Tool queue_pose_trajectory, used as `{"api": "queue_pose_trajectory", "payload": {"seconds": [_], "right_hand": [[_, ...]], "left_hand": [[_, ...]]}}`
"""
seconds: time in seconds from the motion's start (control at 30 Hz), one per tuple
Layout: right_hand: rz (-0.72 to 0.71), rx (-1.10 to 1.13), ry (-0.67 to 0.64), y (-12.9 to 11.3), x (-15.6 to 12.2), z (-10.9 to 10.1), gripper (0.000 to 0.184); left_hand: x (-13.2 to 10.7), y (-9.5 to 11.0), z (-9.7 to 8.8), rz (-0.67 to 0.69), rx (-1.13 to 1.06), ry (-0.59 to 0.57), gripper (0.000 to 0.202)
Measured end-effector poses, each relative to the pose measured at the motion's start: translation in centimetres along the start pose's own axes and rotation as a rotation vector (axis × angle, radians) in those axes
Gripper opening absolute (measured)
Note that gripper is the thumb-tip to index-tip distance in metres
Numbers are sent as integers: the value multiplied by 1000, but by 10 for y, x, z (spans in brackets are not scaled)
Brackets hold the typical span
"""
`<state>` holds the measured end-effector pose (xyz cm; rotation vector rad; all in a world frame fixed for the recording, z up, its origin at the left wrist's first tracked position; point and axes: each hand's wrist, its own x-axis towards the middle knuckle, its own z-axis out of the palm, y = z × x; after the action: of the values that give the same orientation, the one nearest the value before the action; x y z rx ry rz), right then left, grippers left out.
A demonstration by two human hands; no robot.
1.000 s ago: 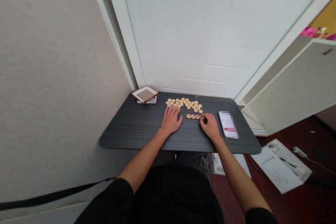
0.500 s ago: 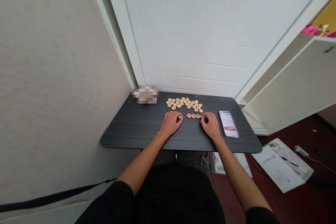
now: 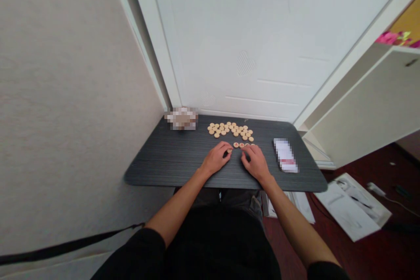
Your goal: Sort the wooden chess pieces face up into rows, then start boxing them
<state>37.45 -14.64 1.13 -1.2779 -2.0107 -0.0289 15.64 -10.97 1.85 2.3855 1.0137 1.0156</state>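
A cluster of several round wooden game pieces lies at the back of the dark table. In front of it a short row of pieces with red marks runs left to right. My left hand pinches one wooden piece between thumb and fingers, just left of that row. My right hand rests with curled fingers at the row's near side, fingertips by its right pieces; whether it holds anything is hidden.
A blurred box-like thing sits at the table's back left corner, a phone at the right. A white door stands behind, a white cabinet to the right. Papers lie on the red floor.
My left hand picked a piece from the cluster and carried it toward the row's left end. My right hand slid left along the row.
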Motion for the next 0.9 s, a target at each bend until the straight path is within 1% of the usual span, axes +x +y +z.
{"api": "queue_pose_trajectory", "payload": {"seconds": [0.17,0.27,0.4,0.5,0.63,0.77,0.9], "right_hand": [[-66,51,-29,-14,-1,4,31],[-77,66,-36,-16,-1,4,31],[-101,76,-81,-16,0,2,30],[-102,84,-98,-16,0,2,31],[-100,99,-111,-15,-1,4,29],[-105,98,-129,-12,-2,5,27],[-111,94,-133,-12,-2,5,26]], "left_hand": [[-5,8,7,-65,-116,12,23],[-4,8,9,-139,-231,23,22],[-4,6,11,-238,-383,6,26],[-4,5,12,-284,-458,3,28],[-5,7,10,-291,-503,-17,28],[-4,9,7,-253,-462,-47,29],[-4,11,7,-255,-433,-59,28]]}}
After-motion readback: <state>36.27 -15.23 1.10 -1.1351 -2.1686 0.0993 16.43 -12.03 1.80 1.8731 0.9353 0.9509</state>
